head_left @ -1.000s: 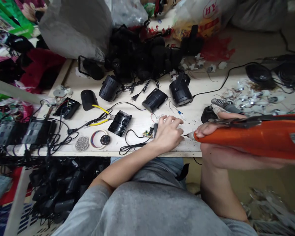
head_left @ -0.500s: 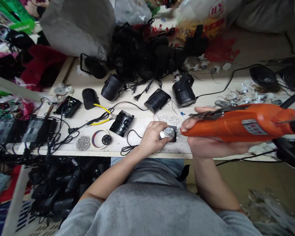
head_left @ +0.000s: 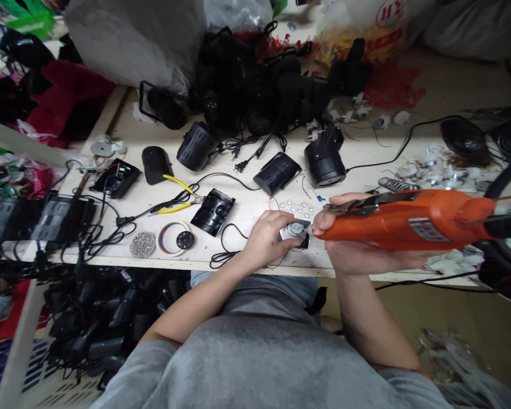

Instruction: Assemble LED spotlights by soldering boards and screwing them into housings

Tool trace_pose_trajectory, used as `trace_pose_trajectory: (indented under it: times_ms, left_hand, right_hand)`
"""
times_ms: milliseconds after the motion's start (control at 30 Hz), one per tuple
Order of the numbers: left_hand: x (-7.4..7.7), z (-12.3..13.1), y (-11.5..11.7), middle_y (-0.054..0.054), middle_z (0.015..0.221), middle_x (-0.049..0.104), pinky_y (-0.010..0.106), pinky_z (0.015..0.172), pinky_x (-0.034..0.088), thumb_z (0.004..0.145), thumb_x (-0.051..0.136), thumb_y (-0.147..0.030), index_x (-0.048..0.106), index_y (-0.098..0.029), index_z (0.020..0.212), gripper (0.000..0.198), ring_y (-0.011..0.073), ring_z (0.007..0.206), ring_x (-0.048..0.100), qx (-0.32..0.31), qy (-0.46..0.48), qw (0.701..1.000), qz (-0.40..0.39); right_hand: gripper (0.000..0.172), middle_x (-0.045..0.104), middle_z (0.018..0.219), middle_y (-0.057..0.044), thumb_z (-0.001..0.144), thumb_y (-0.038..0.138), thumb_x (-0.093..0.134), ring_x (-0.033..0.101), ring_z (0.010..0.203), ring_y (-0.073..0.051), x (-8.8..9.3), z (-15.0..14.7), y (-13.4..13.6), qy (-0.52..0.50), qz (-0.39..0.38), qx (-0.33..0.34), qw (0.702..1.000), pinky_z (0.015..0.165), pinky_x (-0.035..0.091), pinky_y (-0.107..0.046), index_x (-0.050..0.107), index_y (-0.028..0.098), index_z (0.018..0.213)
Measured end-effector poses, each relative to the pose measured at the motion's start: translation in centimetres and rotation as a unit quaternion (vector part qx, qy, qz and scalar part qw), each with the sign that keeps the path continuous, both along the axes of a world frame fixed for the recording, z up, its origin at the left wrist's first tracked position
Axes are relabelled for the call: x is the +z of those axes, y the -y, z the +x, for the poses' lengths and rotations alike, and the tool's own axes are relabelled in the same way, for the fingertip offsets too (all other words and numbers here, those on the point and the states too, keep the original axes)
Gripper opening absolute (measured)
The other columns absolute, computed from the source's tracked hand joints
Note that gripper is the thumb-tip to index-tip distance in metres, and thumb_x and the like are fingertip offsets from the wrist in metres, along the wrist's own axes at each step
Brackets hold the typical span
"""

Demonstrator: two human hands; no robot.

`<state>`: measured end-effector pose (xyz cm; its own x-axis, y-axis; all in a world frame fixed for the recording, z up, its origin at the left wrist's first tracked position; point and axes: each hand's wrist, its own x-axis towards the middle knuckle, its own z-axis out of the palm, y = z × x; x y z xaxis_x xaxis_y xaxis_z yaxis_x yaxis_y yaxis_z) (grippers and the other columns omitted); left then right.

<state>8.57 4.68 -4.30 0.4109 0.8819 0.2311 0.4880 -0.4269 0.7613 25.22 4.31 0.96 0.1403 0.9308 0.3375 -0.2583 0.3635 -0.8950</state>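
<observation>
My left hand (head_left: pixel 267 238) grips a small round silver motor (head_left: pixel 297 229) between thumb and fingers, low over the front of the bench. A black piece (head_left: pixel 304 241) sits against the motor. Wrapped around the front of an orange power screwdriver (head_left: pixel 387 222) is my right hand (head_left: pixel 344 244); the tool lies level and its tip points left at the motor. Whether the tip touches is hard to make out. Several small shiny round parts (head_left: pixel 298 208) lie just behind the motor, beside a thin tool with a blue end (head_left: pixel 318 197).
Yellow-handled pliers (head_left: pixel 179 196), an open black housing half (head_left: pixel 213 211), a dish of screws (head_left: pixel 142 245) and a tape roll (head_left: pixel 175 238) lie left. Black lamp-like housings (head_left: pixel 326 156) and cords stand behind. A crate of black parts (head_left: pixel 93 318) sits below. White motors (head_left: pixel 438 165) pile right.
The motor and black piece have turned slightly in my left hand. My right hand still holds the screwdriver close to them. The whole view has shifted a little.
</observation>
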Motion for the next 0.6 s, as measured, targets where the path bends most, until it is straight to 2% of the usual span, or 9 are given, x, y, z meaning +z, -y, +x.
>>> trace_pose_trajectory:
  times_ms: [100,233,367,433,500,567,600]
  left_hand:
    - [0.0,0.0,0.0,0.009,0.119,0.073,0.043,0.098,0.051,0.077,0.085,-0.034,0.068,-0.021,0.115,0.043,0.0261,0.111,0.066,0.004,0.004,1.000,-0.003]
    - [-0.2,0.0,0.0,0.010,0.120,0.073,0.044,0.099,0.051,0.076,0.086,-0.033,0.068,-0.019,0.114,0.045,0.0269,0.112,0.066,0.000,0.009,1.000,-0.007]
    - [-0.2,0.0,0.2,0.009,0.121,0.071,0.047,0.102,0.050,0.076,0.085,-0.032,0.066,-0.022,0.118,0.047,0.0279,0.115,0.065,-0.004,0.005,1.000,-0.010]
    - [0.0,0.0,0.5,0.010,0.125,0.069,0.047,0.104,0.049,0.075,0.086,-0.032,0.064,-0.021,0.124,0.055,0.0286,0.119,0.062,0.000,0.013,1.000,0.006]
    - [0.4,-0.2,0.8,0.012,0.128,0.066,0.047,0.105,0.048,0.074,0.087,-0.034,0.062,-0.021,0.127,0.060,0.0286,0.121,0.060,0.020,0.027,0.999,0.036]
    - [0.8,-0.4,1.1,0.012,0.124,0.066,0.045,0.101,0.049,0.077,0.084,-0.038,0.064,-0.020,0.124,0.054,0.0270,0.117,0.060,0.044,0.041,0.996,0.069]
    - [0.9,-0.4,1.2,0.010,0.118,0.067,0.044,0.098,0.049,0.080,0.082,-0.039,0.068,-0.021,0.118,0.045,0.0254,0.112,0.061,0.052,0.043,0.994,0.084]
  right_hand:
    - [0.079,0.064,0.078,-0.007,0.074,0.094,0.033,0.051,0.048,-0.020,0.3,-0.4,-0.3,-0.012,-0.017,0.017,1.000,0.047,0.045,-0.040,0.069,0.028,0.097]
    - [0.086,0.057,0.068,-0.005,0.076,0.095,0.025,0.051,0.051,-0.021,0.0,-0.3,-0.6,0.000,-0.011,0.041,0.999,0.047,0.045,-0.039,0.072,0.026,0.098]
    - [0.085,0.063,0.079,-0.008,0.077,0.094,0.027,0.052,0.051,-0.021,0.0,-0.1,-0.7,-0.006,0.017,0.041,0.999,0.048,0.044,-0.039,0.072,0.026,0.103]
    - [0.079,0.065,0.083,-0.008,0.075,0.092,0.039,0.053,0.050,-0.020,0.7,-0.1,-0.5,-0.008,0.026,0.025,0.999,0.046,0.042,-0.038,0.073,0.027,0.103]
    - [0.076,0.063,0.076,-0.006,0.073,0.091,0.045,0.053,0.050,-0.021,1.9,-0.2,0.2,-0.004,0.033,0.009,0.999,0.046,0.041,-0.038,0.073,0.027,0.104]
    - [0.077,0.057,0.067,-0.004,0.073,0.092,0.043,0.053,0.051,-0.022,3.1,-0.5,0.9,-0.005,0.033,0.015,0.999,0.050,0.044,-0.039,0.073,0.028,0.105]
    - [0.077,0.056,0.065,-0.002,0.072,0.093,0.041,0.053,0.052,-0.022,3.6,-0.7,1.3,-0.006,0.018,0.036,0.999,0.053,0.046,-0.040,0.072,0.030,0.106]
